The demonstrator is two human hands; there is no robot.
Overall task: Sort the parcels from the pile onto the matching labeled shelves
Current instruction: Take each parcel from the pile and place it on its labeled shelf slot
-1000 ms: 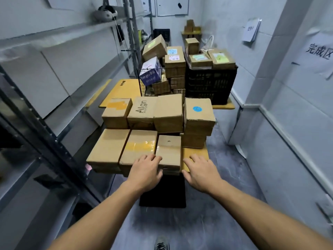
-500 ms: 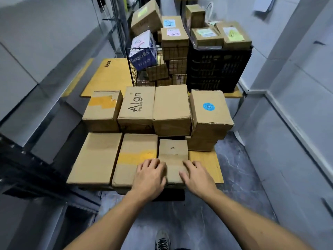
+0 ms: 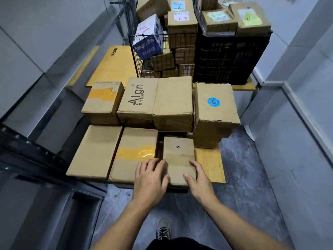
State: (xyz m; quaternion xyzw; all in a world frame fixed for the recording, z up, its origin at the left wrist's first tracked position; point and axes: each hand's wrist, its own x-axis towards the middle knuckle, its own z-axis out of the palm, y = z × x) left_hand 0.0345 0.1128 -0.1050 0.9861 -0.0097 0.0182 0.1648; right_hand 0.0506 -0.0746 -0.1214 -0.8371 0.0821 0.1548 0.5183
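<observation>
View from a head camera looking down at a low wooden desk (image 3: 209,163) stacked with cardboard parcels in a narrow grey room. A person's 2 bare forearms reach in from the bottom. The left hand (image 3: 151,177) and right hand (image 3: 197,179) hold a small brown box (image 3: 178,156) that lies at the near edge of the desk, towards its right corner. The left grip is closed on the box's left side, fingers curled down into the gap beside it. The right grip is closed on its right side, with the thumb lying on top. Just left of it, along the near edge, lie a yellow-taped box (image 3: 133,154) and a plain flat box (image 3: 95,150). Behind them stands a taller row of 4 parcels, among them an Align box (image 3: 137,98) and a blue-sticker box (image 3: 214,103) at the right edge. Past the far edge, a wire basket (image 3: 137,51) and a black crate (image 3: 228,58) hold more parcels with paper labels. A dark metal shelf rack (image 3: 36,159) runs along the left wall. 1 shoe (image 3: 163,230) shows on the marbled floor below.
</observation>
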